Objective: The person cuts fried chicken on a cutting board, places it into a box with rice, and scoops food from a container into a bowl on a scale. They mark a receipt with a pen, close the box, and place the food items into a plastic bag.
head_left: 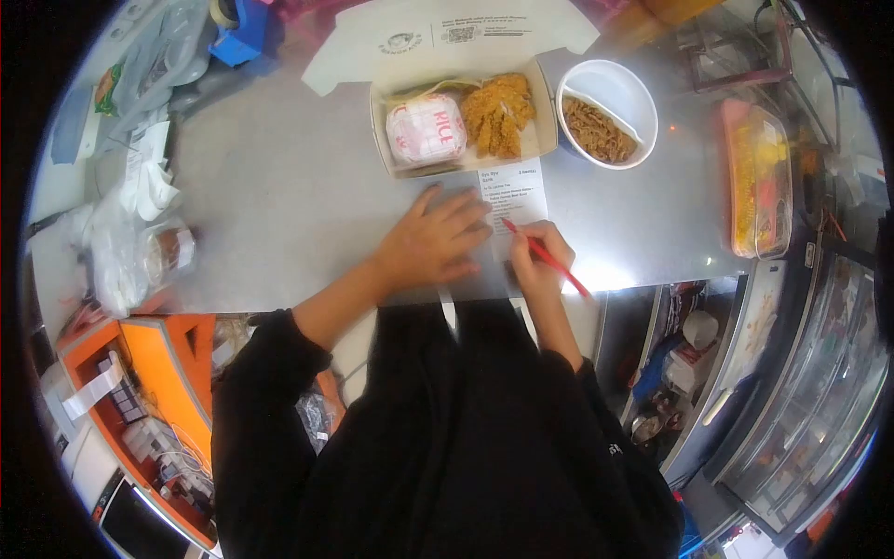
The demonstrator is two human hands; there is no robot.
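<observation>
I see my right hand (538,256) closed around a red pen (545,257), its tip on the printed receipt (515,196) lying on the grey worktop (298,196). My left hand (433,240) lies flat, holding the paper down. Just beyond sit an open food box (463,126) with fried chicken (500,112) and a white bowl (607,113).

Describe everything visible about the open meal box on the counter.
The open meal box is a pale cardboard carton standing on the grey counter, its printed lid folded back flat behind it. Inside, on the left, sits a round paper-wrapped portion with red lettering; on the right lie pieces of golden fried chicken. A white bowl stands just to its right. A printed receipt lies against its front edge. Neither hand touches it.
</observation>
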